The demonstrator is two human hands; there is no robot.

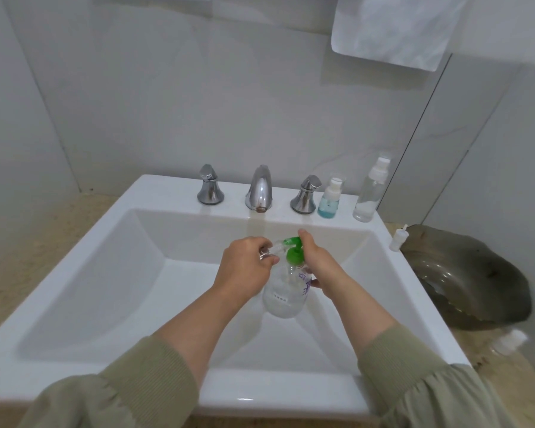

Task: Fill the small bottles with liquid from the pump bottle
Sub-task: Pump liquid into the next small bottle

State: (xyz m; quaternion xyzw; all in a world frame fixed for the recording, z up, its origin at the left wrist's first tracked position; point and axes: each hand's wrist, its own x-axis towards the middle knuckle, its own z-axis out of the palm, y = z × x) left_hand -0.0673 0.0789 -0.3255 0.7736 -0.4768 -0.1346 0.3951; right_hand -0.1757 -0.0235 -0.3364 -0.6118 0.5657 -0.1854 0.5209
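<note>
Left grip [244, 267]: fingers curled round a small bottle [274, 250], which is clear and is held at the pump's nozzle.
Right grip [317, 267]: clamped on the pump bottle [283, 295] at its shoulder, with the thumb on top of the green pump head [292, 241].
Pump bottle: clear with purple print, held between both grips over the middle of the sink [167, 188] basin.
Sleeves: olive green, pushed back from both wrists.
Tap [260, 188]: chrome spout at the middle of the sink's back edge, with a chrome handle on each side.
Blue bottle [328, 200]: small, with a white cap and part full of blue liquid; stands upright on the back edge, right of the right handle.
Tall bottle [369, 193]: clear, with a white spray top; stands upright at the sink's back right corner.
Spray insert [397, 239]: white, loose, at the sink's right edge.
Bowl [470, 273]: grey and translucent, on the worktop [10, 257] just right of the sink.
Towel [396, 29]: white, hangs on the wall above the right corner.
</note>
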